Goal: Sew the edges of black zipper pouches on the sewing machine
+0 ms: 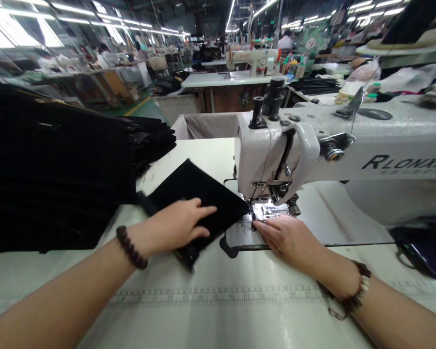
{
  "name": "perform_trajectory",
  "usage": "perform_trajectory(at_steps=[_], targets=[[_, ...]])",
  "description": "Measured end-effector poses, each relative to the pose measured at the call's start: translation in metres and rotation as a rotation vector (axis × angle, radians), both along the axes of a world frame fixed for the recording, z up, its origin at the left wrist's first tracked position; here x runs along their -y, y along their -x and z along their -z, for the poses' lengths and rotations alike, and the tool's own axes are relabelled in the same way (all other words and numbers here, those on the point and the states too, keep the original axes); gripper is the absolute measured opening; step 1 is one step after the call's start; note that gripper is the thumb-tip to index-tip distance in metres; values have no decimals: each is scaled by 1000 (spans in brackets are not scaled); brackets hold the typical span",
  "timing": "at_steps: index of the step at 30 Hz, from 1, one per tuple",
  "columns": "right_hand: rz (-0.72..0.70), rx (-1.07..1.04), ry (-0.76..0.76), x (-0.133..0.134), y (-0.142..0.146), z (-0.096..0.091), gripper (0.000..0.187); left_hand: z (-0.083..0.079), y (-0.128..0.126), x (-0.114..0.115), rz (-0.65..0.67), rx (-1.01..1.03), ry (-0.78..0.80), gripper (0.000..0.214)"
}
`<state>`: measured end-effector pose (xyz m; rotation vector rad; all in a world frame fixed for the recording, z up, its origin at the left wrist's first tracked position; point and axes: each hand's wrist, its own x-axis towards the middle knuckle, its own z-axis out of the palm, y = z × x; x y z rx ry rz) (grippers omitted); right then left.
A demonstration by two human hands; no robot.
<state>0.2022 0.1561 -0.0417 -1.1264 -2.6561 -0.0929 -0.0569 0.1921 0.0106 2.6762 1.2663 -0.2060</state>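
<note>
At the far left, a tall stack of black pieces (pixel 58 155) covers that side of the worktop (pixel 261 320). Just right of it, the left hand (pixel 179 225), a dark beaded bracelet (pixel 131 247) at its wrist, lies palm down over a flat black piece (pixel 199 186), its index finger pointing right and its thumb spread apart from it. Behind, past the worktop's back edge, stands an open, pale-lined bin (pixel 212 127) with creased walls; its bottom is hidden, so its contents cannot be told. The black piece lies aslant between the two hands, under the left one, its right corner reaching to the needle area of the white sewing machine (pixel 276 140). The right hand (pixel 290 240) rests just beyond that corner, fingers close together, fingertips at the metal plate by the presser foot; whether they pinch anything cannot be told. Farther right, a dark, glossy item (pixel 425 247) lies near the machine's base, and behind the machine's arm sits a translucent plastic bag (pixel 412 78), its contents too blurred to tell.
</note>
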Motion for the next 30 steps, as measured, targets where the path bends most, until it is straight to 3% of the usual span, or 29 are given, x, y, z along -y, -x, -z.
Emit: perform_trajectory(at_steps=[3,5,7,11,17,21,24,30], targets=[[-24,-14,32,1,-3,0,33,-2,-16,63,99,142,181,50],[-41,1,55,2,-4,-1,36,2,-35,91,144,173,131,42],[-42,12,76,2,-5,-2,36,6,-53,105,233,182,82,32],[-24,15,96,1,-5,-2,35,8,-71,108,352,130,32,20],[-2,59,187,14,-7,-17,36,4,-72,120,169,95,38,65],[-34,-21,417,58,-16,-40,41,18,-64,139,209,129,-177,39],[-13,-118,285,94,-14,-41,71,29,-55,146,230,250,-345,32],[-67,-127,-3,120,0,-19,40,30,-55,148,182,313,-428,36]])
